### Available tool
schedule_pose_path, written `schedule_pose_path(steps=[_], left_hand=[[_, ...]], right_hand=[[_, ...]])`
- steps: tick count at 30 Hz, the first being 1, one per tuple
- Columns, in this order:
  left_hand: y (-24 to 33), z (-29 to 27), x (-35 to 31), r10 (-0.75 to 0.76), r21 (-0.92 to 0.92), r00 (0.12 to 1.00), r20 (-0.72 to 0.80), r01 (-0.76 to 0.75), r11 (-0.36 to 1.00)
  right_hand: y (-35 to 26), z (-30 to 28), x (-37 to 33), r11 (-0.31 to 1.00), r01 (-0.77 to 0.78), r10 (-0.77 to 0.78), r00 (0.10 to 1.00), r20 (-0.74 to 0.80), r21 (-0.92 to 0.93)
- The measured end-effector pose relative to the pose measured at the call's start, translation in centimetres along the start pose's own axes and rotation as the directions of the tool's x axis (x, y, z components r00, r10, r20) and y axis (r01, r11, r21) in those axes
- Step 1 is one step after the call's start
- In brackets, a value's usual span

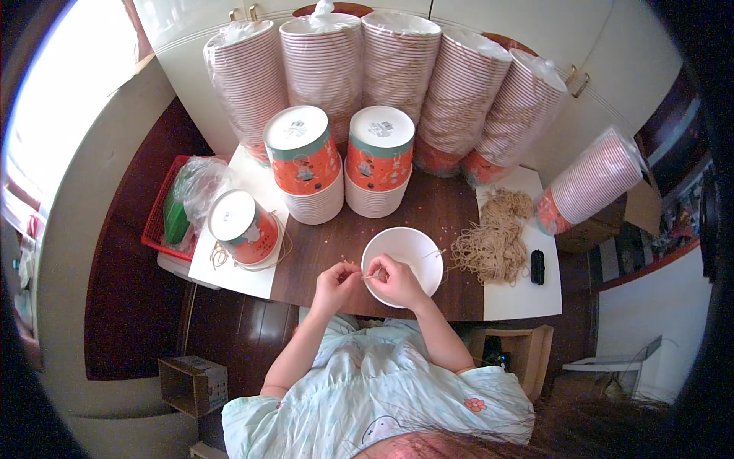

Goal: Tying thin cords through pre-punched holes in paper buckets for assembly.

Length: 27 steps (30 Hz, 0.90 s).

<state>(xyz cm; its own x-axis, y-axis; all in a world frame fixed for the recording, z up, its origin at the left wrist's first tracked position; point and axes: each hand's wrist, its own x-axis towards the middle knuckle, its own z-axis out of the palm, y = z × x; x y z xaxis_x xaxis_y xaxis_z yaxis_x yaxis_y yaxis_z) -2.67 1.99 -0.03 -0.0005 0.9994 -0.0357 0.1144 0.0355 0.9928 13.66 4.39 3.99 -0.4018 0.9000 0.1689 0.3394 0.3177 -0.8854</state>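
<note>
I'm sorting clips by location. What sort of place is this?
It looks like an indoor room, perhaps at home, serving as a small workspace: wrapped stacks of paper tubs stand along the back of a table, tan cord is heaped at its right, and pale cabinet doors rise behind.

Looks like smooth, coated paper in the white tub (417,249) and the printed orange-and-green buckets (306,173). Shows as clear, glossy, crinkled plastic around the tall stacks (321,69), and as matt, rough fibre in the tan cord (495,239). Appears smooth and wood-like on the brown tabletop (445,208), soft as cloth in the pale garment (375,363).
</note>
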Motion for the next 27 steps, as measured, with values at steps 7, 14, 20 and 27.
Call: schedule_pose_path(steps=[7,14,20,27], left_hand=[[0.24,0.38,-0.58,0.075,-0.008,0.997,-0.014,-0.075,0.997],[0.02,0.23,-0.48,0.051,0.083,0.999,0.005,-0.051,0.995],[0.62,-0.22,-0.34,-0.138,-0.283,0.971,0.193,0.19,0.94],[0.59,-0.03,-0.33,-0.126,-0.442,0.974,0.188,0.199,0.875]], right_hand=[[0.18,0.18,0.07,1.0,-0.005,0.005,1.0,-0.015,0.002],[0.05,0.19,0.09,1.0,0.013,-0.013,1.0,-0.016,-0.005],[0.0,-0.03,-0.05,1.0,-0.005,0.005,1.0,-0.005,-0.025],[-0.05,-0.19,-0.17,0.999,-0.019,0.02,0.999,0.03,-0.038]])
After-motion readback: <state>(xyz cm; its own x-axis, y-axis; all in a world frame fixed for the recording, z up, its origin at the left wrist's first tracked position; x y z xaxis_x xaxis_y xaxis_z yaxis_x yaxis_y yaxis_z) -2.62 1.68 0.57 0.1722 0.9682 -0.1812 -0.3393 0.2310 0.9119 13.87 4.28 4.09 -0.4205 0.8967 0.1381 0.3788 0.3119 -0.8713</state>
